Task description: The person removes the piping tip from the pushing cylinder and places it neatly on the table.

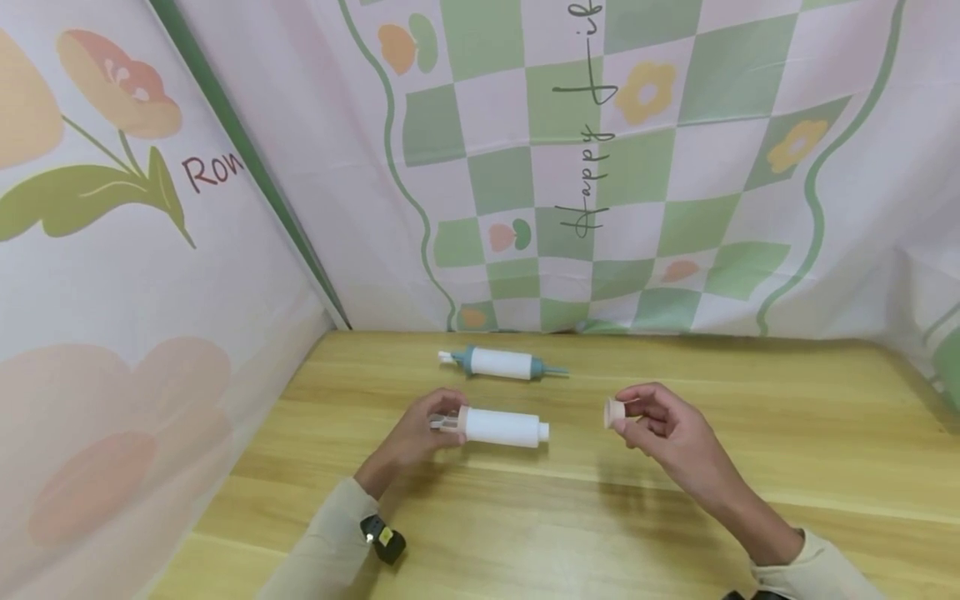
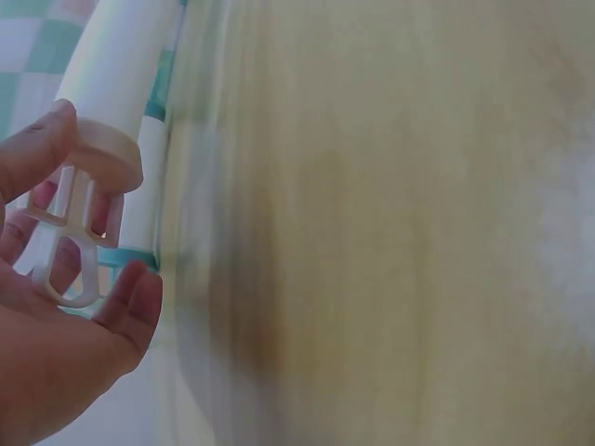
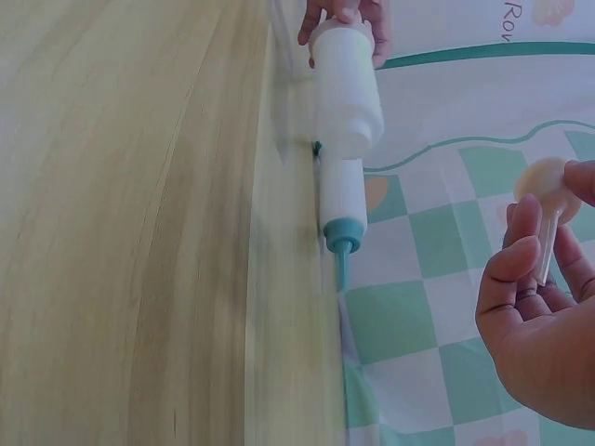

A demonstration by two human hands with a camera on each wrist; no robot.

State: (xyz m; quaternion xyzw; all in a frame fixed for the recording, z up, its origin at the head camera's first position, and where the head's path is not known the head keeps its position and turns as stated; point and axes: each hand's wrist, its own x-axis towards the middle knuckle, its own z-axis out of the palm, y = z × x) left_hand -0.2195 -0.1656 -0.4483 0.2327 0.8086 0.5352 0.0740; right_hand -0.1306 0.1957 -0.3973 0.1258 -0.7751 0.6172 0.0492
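Observation:
My left hand [image 1: 414, 432] grips a white syringe [image 1: 501, 427] by its beige collar, with the barrel pointing right. In the left wrist view, the looped plunger handle [image 2: 76, 237] sits inside the curve of the fingers. A short bare neck shows at the barrel's right end. To the right, apart from it, my right hand [image 1: 667, 429] pinches a small beige nozzle cap [image 1: 614, 412] between thumb and fingers. Its open side faces left; a thin clear spout [image 3: 548, 246] points back toward the palm in the right wrist view.
A second syringe [image 1: 501, 364], white with teal ends and a thin teal spout, lies on the wooden table [image 1: 540, 533] behind the held one. Patterned cloth [image 1: 495, 179] hangs at the table's back edge, and another cloth [image 1: 247, 275] borders the left side.

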